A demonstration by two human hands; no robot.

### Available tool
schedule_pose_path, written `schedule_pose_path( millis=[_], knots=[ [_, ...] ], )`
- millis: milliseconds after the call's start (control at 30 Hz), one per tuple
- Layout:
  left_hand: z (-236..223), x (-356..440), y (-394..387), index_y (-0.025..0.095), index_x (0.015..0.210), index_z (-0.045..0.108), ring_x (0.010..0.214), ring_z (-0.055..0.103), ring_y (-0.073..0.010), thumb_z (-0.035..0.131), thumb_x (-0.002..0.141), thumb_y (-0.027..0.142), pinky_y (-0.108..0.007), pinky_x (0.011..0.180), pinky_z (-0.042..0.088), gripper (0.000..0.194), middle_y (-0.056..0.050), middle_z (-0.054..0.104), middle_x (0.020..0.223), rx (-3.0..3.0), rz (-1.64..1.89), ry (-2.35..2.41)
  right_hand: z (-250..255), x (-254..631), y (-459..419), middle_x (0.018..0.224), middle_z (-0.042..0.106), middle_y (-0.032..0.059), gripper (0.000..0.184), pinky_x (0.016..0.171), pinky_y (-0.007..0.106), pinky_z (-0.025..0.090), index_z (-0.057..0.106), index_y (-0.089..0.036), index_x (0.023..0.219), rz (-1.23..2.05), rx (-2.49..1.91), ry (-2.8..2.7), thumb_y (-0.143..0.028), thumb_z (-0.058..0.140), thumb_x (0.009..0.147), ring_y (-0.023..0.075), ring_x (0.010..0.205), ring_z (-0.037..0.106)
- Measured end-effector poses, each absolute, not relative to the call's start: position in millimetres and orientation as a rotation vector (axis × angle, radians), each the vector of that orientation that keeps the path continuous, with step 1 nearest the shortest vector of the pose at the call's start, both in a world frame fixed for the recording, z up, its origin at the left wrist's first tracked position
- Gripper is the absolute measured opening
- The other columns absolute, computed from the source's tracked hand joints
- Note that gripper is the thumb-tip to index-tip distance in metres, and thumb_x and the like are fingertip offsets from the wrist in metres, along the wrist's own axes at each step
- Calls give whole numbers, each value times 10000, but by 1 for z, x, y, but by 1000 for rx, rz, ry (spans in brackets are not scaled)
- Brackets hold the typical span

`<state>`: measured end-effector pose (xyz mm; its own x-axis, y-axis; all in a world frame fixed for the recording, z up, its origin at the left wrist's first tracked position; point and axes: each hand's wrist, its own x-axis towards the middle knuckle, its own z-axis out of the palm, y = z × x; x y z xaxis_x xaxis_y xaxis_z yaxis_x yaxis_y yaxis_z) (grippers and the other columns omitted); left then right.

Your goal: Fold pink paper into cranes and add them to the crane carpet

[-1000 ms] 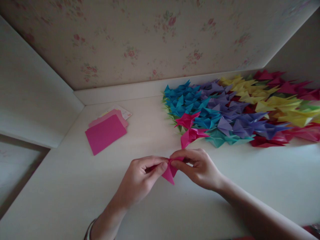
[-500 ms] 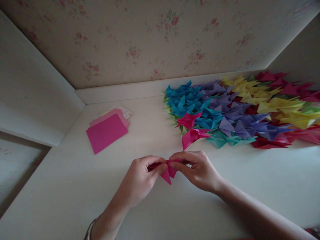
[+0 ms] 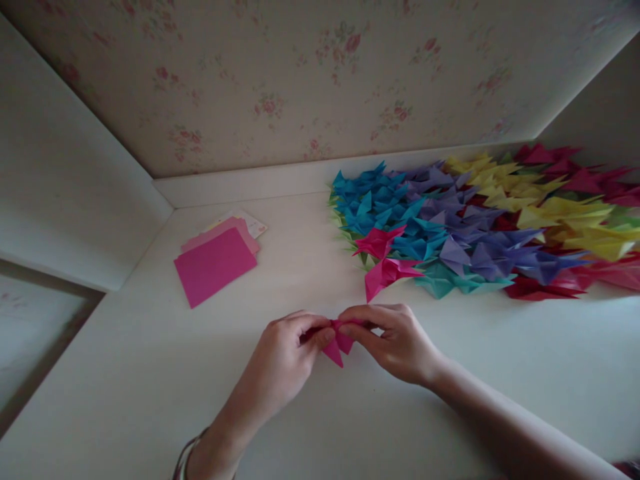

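Note:
Between my hands is a pink origami paper (image 3: 336, 352), folded, with two pointed flaps hanging down toward me. My left hand (image 3: 293, 350) pinches its left side between thumb and fingers. The right side is pinched by my right hand (image 3: 393, 337), thumb in front. My fingers hide the upper part of the fold. Just beyond my right hand lie two finished pink origami cranes (image 3: 387, 275), at the near edge of a big spread of folded paper cranes.
Rows of blue cranes (image 3: 370, 207), purple cranes (image 3: 450, 213) and yellow cranes (image 3: 565, 213) cover the back right of the white table (image 3: 280, 260). A stack of pink paper sheets (image 3: 216, 268) lies at left. Behind rises a flowered wall (image 3: 280, 80); a white panel (image 3: 65, 153) stands at left.
Both hands keep their pinch on the pink paper with hardly any movement. The whole view has shifted very slightly.

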<state>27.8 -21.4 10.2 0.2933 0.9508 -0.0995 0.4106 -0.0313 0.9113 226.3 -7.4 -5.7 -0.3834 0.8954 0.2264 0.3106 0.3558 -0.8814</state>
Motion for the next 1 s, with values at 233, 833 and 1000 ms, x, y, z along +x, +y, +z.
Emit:
schedule_pose_path(
  millis=[233, 833, 1000],
  knots=[
    [11, 26, -19, 218, 962, 743, 811, 668, -165, 623, 900, 238, -240, 756, 503, 136, -13, 693, 859, 1581, 724, 1211, -4, 227, -8, 756, 750, 12, 90, 521, 161, 490, 745, -181, 893, 987, -1052, -1861, -183, 657, 873, 109, 602, 646],
    [12, 31, -22, 190, 849, 689, 716, 666, -159, 600, 899, 255, -229, 672, 500, 121, -21, 719, 793, 1638, 774, 1374, -8, 230, -2, 761, 739, 38, 183, 610, 250, 553, 747, -170, 898, 1355, -1203, -1600, -331, 670, 862, 169, 677, 677],
    [11, 30, -20, 188, 1044, 685, 639, 654, -151, 628, 882, 393, -211, 549, 501, 268, -28, 719, 780, 1479, 718, 1348, -8, 224, -1, 705, 721, 19, 258, 620, 242, 582, 730, -150, 904, 1647, -1161, -1311, -385, 739, 798, 149, 652, 686]
  ],
)
